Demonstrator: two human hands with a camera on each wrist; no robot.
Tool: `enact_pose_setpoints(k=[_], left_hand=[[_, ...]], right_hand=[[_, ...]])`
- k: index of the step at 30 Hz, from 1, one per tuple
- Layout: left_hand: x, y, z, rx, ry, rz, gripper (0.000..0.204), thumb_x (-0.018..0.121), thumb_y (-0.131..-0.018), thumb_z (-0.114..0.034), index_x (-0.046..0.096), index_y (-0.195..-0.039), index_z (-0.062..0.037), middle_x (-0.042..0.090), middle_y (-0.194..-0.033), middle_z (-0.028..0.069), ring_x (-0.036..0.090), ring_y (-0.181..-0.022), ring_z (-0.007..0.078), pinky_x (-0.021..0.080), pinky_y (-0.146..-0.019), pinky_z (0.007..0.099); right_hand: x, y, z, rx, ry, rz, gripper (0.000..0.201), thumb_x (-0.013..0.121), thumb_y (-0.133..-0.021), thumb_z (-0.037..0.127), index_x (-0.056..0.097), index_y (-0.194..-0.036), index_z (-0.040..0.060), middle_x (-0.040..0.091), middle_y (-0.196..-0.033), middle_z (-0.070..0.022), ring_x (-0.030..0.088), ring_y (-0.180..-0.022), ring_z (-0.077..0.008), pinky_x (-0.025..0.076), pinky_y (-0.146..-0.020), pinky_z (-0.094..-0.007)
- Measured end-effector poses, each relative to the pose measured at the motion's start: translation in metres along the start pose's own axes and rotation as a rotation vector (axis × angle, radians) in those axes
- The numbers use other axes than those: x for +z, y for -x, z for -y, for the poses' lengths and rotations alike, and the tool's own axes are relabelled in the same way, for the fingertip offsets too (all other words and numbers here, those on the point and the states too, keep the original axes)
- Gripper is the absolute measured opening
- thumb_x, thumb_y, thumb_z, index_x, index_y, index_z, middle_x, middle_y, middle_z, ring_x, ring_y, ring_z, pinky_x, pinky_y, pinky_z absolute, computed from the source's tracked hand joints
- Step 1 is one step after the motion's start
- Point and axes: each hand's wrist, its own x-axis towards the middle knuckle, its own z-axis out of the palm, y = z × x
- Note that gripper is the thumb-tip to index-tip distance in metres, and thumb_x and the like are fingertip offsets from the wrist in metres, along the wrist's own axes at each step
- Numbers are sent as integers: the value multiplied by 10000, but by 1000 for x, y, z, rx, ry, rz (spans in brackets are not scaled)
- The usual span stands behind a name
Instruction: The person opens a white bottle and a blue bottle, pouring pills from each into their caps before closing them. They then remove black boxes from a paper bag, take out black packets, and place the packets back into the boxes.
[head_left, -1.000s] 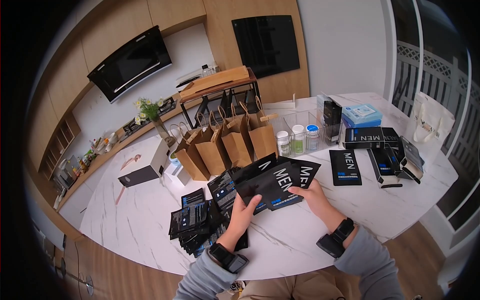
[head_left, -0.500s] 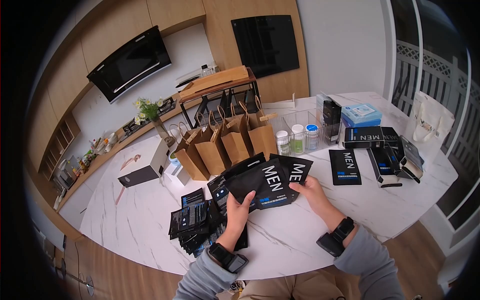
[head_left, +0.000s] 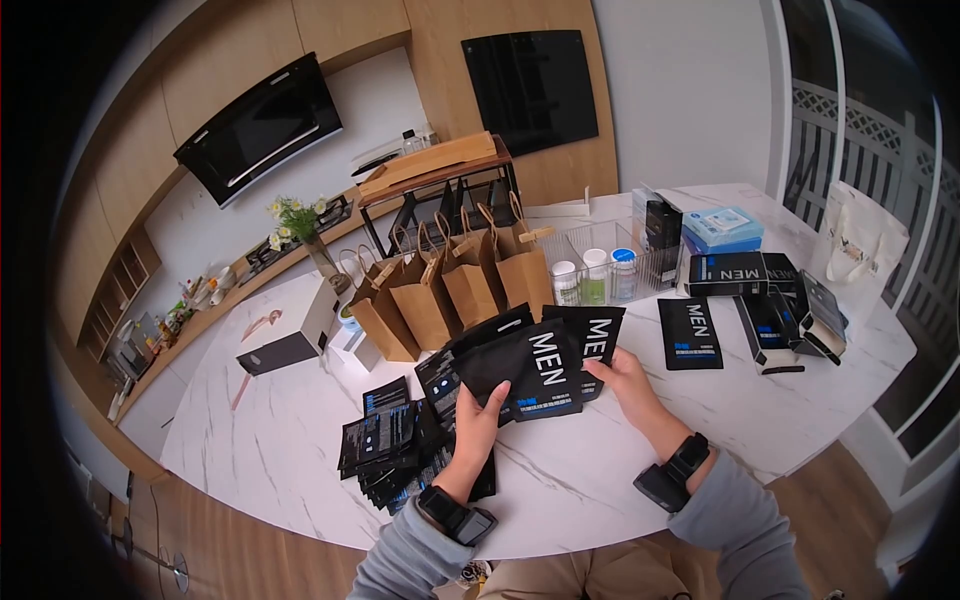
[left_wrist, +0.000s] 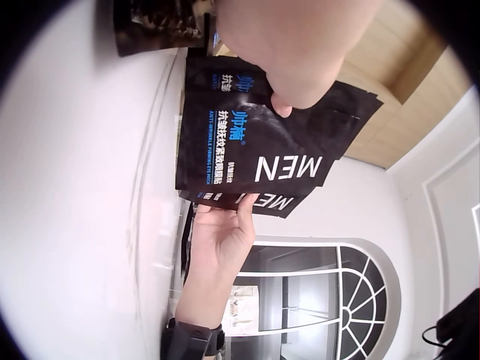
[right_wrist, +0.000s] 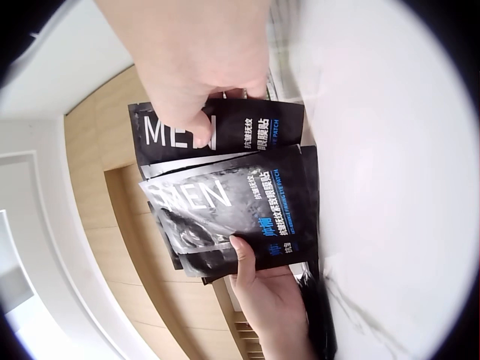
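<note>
My left hand (head_left: 477,428) holds a fanned bunch of flat black eye patch packets (head_left: 525,372), thumb across the front one. "MEN" is printed on them in white, with smaller blue lettering. To their right, my right hand (head_left: 632,390) pinches black eye patch packets (right_wrist: 225,135) by the edge, thumb on the front. The two bunches overlap in the right wrist view, above the table. Beside my left wrist lies a loose pile of such packets (head_left: 385,440), back sides up. One more packet (head_left: 690,335) lies flat to the right.
Several brown paper bags (head_left: 470,285) with clipped handles stand behind the packets. A clear organizer (head_left: 590,243) holds small bottles. Black "MEN" boxes (head_left: 730,275), blue boxes (head_left: 722,230) and a white bag (head_left: 865,240) stand at the right. A white-and-black box (head_left: 290,325) sits at the left.
The front packet has shifted left into my left hand's bunch. The packets in my right hand now show more beside it. The pile and the rest of the table look unchanged.
</note>
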Motion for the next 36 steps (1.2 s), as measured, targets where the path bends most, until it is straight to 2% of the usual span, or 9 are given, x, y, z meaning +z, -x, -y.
enact_pose_setpoints(k=[4,9,12,19,24,26,29,32,36], left_hand=[[0,0,-1,-3,-4,0,383,572,-848,-87,409,-1183,4,530,-1141,73,495,-1036,143,366,-911,255],[1,0,-1,-13,15,3,389,571,-848,-82,405,-1189,4,522,-1154,76,487,-1050,145,361,-919,259],[2,0,-1,8,23,-15,372,594,-833,-86,432,-1155,5,540,-1113,85,508,-1011,140,386,-887,249],[2,0,0,36,-17,-2,389,593,-835,-90,423,-1170,11,536,-1121,87,502,-1020,145,377,-895,250],[-3,-2,5,19,-28,-39,410,566,-852,-90,394,-1212,3,504,-1182,80,466,-1078,152,339,-939,259],[-4,-2,1,-2,-20,-114,434,575,-847,-97,386,-1225,3,500,-1189,82,464,-1084,158,334,-946,266],[-6,-4,2,61,-15,-199,452,582,-845,-111,379,-1232,5,490,-1201,86,461,-1089,161,330,-951,272],[-3,-3,-9,83,-32,-262,436,571,-851,-115,385,-1222,18,488,-1197,98,461,-1082,171,326,-952,276],[-6,-5,-3,93,48,-339,420,555,-857,-105,385,-1219,24,472,-1211,100,447,-1098,176,316,-963,280]], right_hand=[[0,0,1,27,3,42,224,575,-846,109,545,-1031,-14,600,-956,-24,539,-852,-75,433,-765,-221],[8,6,10,102,-15,-27,265,614,-825,164,561,-1011,-18,608,-929,-31,548,-835,-79,435,-763,-220],[6,6,8,115,7,-7,281,629,-815,177,562,-1007,-17,608,-926,-35,551,-831,-82,434,-763,-219],[3,3,4,69,58,-60,261,623,-818,172,567,-995,-12,609,-916,-34,555,-806,-85,442,-742,-224],[0,1,5,-1,-75,-268,271,607,-829,187,548,-1012,-4,613,-921,-48,575,-799,-101,460,-716,-229],[-2,1,9,4,-108,-368,270,603,-831,185,543,-1020,1,613,-931,-51,577,-809,-111,458,-730,-238],[-11,-3,3,-18,-205,-417,299,593,-838,173,521,-1089,26,593,-1015,-44,564,-903,-136,437,-810,-262],[-10,-4,6,-40,-278,-517,311,596,-836,164,515,-1112,45,577,-1048,-35,556,-935,-147,439,-826,-280],[-17,-7,1,-13,-373,-546,335,600,-833,166,506,-1135,53,570,-1054,-32,552,-948,-158,440,-843,-297]])
